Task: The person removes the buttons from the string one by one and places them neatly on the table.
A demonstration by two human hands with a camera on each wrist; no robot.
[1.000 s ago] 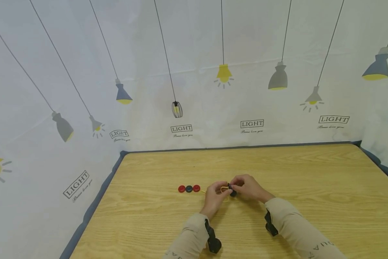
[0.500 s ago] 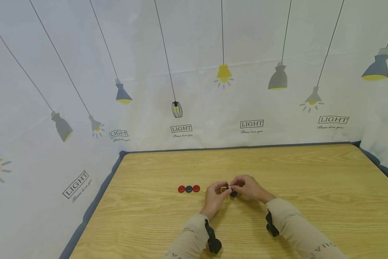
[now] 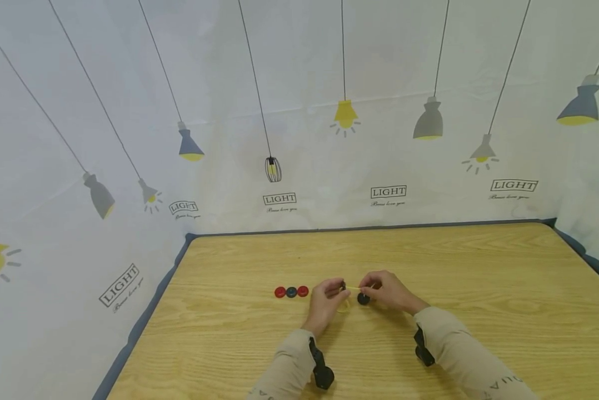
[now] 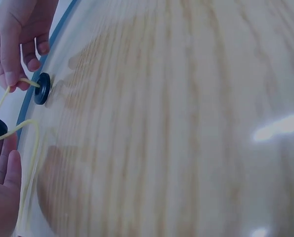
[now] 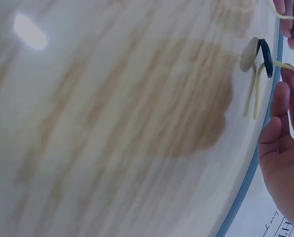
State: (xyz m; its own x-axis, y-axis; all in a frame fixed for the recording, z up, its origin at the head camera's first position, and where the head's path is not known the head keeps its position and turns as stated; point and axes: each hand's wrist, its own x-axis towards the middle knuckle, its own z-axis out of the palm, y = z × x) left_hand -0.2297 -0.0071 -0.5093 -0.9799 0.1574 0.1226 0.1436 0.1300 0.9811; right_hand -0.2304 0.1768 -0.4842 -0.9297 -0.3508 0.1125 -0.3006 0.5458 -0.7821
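A dark round button (image 3: 343,286) is pinched between the fingertips of my left hand (image 3: 324,304), over the middle of the table. A yellow string (image 3: 353,288) stretches from it to my right hand (image 3: 387,290), whose thumb and index finger pinch the string. Just below the right fingertips, a second dark button (image 3: 363,299) stands on edge at the tabletop. The right wrist view shows that second button (image 5: 266,58) threaded on the string, with a short tail of string beyond it. More string loops down beneath the left hand in the left wrist view.
To the left of my hands, a row of red and dark buttons (image 3: 291,292) lies on the wooden table (image 3: 219,344). A dark blue edge borders the tabletop. Behind it hangs a white cloth (image 3: 309,139) printed with lamps.
My left hand has moved slightly left with its button, away from the right hand. The string between the hands now runs straight, where it was looped before. The second button shows more fully.
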